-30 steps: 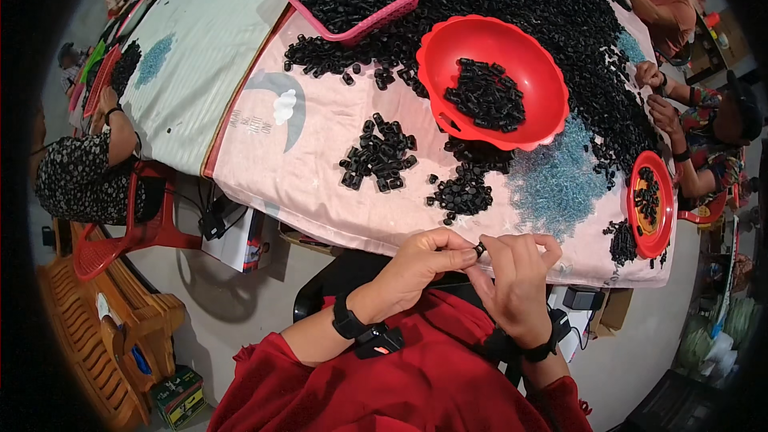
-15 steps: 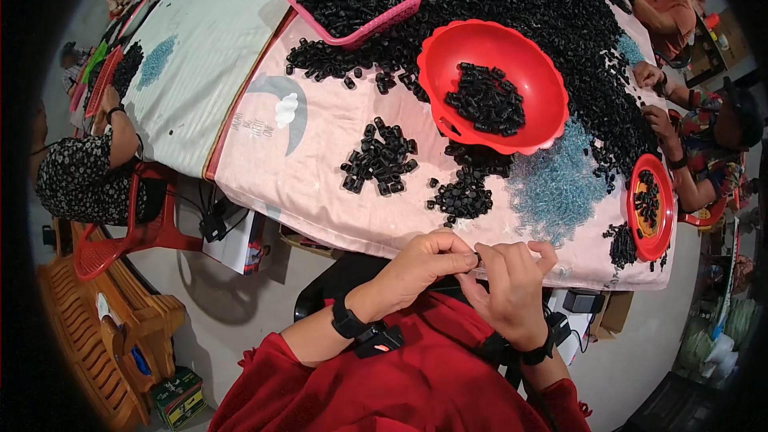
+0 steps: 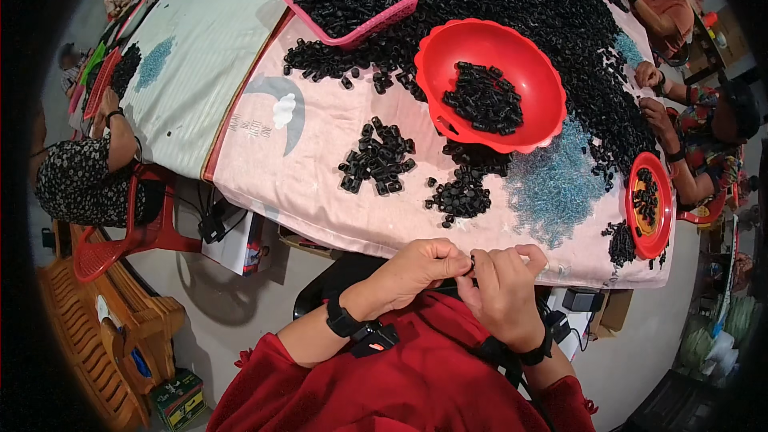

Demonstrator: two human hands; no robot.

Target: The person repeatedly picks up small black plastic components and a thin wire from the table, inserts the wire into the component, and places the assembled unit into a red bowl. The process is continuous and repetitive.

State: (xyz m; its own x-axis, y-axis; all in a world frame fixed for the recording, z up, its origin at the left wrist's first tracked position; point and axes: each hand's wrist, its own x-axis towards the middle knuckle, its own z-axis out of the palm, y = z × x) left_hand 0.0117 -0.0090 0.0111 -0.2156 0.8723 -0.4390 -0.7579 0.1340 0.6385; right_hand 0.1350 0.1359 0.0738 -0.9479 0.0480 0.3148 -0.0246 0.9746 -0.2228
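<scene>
My left hand (image 3: 416, 270) and my right hand (image 3: 506, 292) meet at the table's near edge, fingers pinched together. Between their fingertips is a small black plastic part (image 3: 470, 264), mostly covered. Just beyond lie a heap of short black caps (image 3: 462, 196) and, to its left, a looser pile of black plastic pieces (image 3: 376, 158). A spread of tiny pale-blue glinting pieces (image 3: 552, 188), too small to make out, lies to the right. Behind them a red scalloped bowl (image 3: 538, 80) holds black pieces.
A pink basket (image 3: 412, 2) full of black parts stands farther back, beside a large black heap (image 3: 512, 0). At the right edge sits a red oval tray (image 3: 662, 224). Other people work along both sides. A red chair (image 3: 164, 232) and wooden bench (image 3: 88, 336) stand left.
Both hands have shifted slightly toward me, and their fingertips remain together around the small black part. The piles, bowl and basket look unchanged.
</scene>
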